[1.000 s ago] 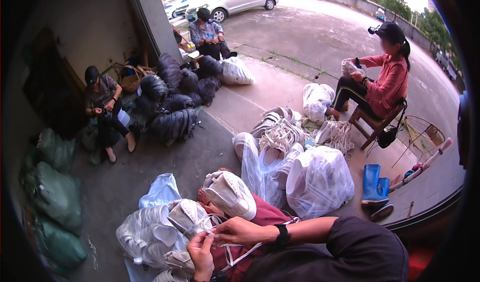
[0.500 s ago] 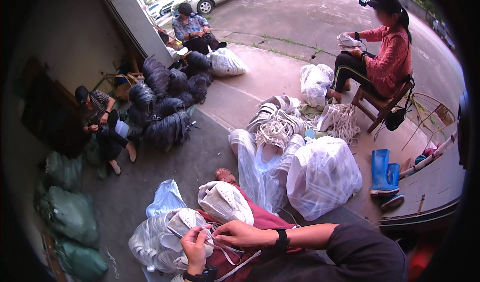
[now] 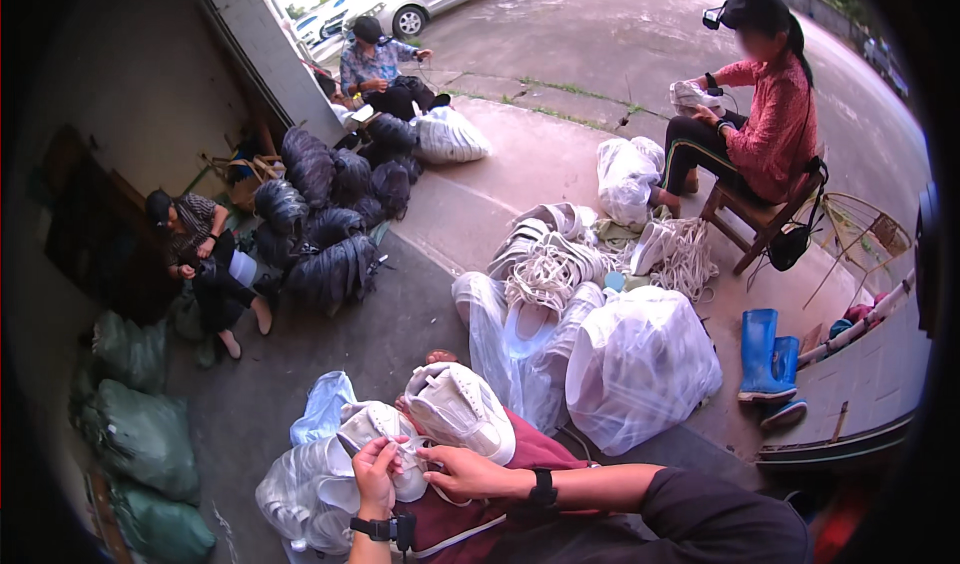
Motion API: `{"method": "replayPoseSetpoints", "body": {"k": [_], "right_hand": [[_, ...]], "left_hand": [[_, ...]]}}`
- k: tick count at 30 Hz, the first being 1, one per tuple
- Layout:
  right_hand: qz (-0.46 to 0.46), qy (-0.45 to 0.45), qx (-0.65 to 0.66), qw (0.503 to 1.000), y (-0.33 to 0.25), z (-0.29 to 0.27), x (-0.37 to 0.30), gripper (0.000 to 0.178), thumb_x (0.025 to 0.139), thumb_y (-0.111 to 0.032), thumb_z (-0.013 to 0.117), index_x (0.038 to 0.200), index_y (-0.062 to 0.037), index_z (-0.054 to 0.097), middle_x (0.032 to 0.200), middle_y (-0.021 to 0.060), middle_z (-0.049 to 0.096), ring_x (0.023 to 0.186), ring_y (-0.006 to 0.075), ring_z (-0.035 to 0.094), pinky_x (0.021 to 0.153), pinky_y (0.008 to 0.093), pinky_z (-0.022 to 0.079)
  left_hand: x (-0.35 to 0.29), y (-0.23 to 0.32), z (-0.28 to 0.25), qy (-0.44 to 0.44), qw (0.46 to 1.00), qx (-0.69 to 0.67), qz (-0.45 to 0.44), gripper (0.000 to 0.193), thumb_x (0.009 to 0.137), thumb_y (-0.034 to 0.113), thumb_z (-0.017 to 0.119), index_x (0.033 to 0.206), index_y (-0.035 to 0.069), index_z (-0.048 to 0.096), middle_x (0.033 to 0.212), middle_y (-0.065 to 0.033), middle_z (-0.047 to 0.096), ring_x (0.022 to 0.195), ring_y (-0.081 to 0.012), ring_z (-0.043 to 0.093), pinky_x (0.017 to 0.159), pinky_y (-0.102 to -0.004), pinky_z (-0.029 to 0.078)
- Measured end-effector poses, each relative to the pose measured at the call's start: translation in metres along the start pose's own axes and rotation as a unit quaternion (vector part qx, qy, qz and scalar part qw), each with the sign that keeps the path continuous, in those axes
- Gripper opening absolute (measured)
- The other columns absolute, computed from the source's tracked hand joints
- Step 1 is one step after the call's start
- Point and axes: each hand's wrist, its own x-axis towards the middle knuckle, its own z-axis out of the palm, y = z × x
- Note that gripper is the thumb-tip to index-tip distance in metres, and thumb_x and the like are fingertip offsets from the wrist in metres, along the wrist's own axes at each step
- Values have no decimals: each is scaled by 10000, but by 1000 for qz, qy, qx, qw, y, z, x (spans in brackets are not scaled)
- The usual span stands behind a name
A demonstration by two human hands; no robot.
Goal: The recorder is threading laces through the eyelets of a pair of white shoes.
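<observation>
My left hand (image 3: pixel 376 472) is closed in a pinch at the tongue end of a white shoe upper (image 3: pixel 380 422), on a pale shoelace. Facing it, my right hand (image 3: pixel 468 473) has its thumb and finger pinched on the same shoelace (image 3: pixel 428 446). Fine detail between the fingertips is too small to make out. A second white shoe upper (image 3: pixel 458 404) rests just beyond my right hand, on the dark red cloth (image 3: pixel 530 442) over my lap. More lace trails down across that cloth.
Stacked shoe uppers in clear plastic (image 3: pixel 300 499) sit left of my hands, near a light blue bag (image 3: pixel 322 409). Ahead lie a large white plastic bag (image 3: pixel 645 369) and a heap of laces (image 3: pixel 555 272). Blue boots (image 3: pixel 765 359) stand right. Several people sit working around.
Both hands have risen slightly and come up against the nearer shoe upper, which now stands more upright. The second upper has shifted a little to the right.
</observation>
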Motion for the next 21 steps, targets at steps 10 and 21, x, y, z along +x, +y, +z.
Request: {"method": "replayPoseSetpoints", "body": {"k": [10,21], "right_hand": [[19,51,80,995,-20,46,16,388,922,-206,614,1239,13,573,1083,198,657,939,284,657,831,371,509],[78,-32,111,990,-56,130,48,242,964,-147,597,1116,32,654,935,69,693,872,84,597,784,259,493]], "left_hand": [[-22,6,-39,-25,1000,10,-3,186,893,41,588,1043,-43,659,774,-29,650,602,-48,557,561,-175,471],[-79,23,-137,-45,999,-12,11,179,911,59,599,1051,-25,671,774,-6,644,634,-26,544,594,-167,435]]}}
